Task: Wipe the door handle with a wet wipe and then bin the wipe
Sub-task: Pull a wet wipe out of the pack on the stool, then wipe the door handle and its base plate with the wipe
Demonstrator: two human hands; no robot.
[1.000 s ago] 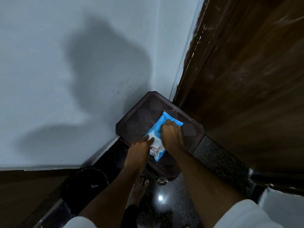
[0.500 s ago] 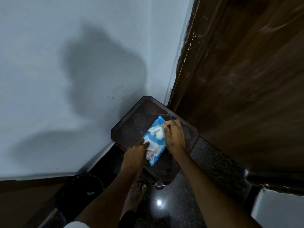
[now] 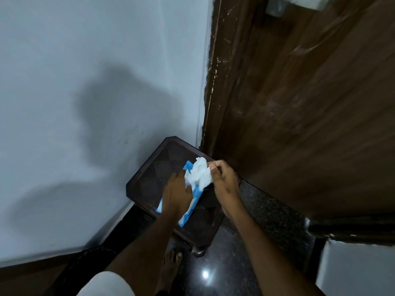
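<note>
A blue pack of wet wipes (image 3: 193, 198) lies on a small dark stool (image 3: 154, 174) in the corner. My left hand (image 3: 177, 192) presses flat on the pack, fingers spread. My right hand (image 3: 224, 180) pinches a crumpled white wet wipe (image 3: 198, 174) that is partly out of the pack and still touches it. The metal door handle (image 3: 297, 5) shows at the top edge on the brown wooden door (image 3: 299, 103).
A pale wall (image 3: 85, 82) fills the left side. The floor (image 3: 267, 221) is dark polished stone. A dark round bin (image 3: 85, 265) sits at the lower left by the wall. My bare foot (image 3: 171, 263) is below the stool.
My right hand has lifted and drawn the white wipe up out of the pack. My left hand slid further onto the pack. The view tilted up, bringing the door handle into sight.
</note>
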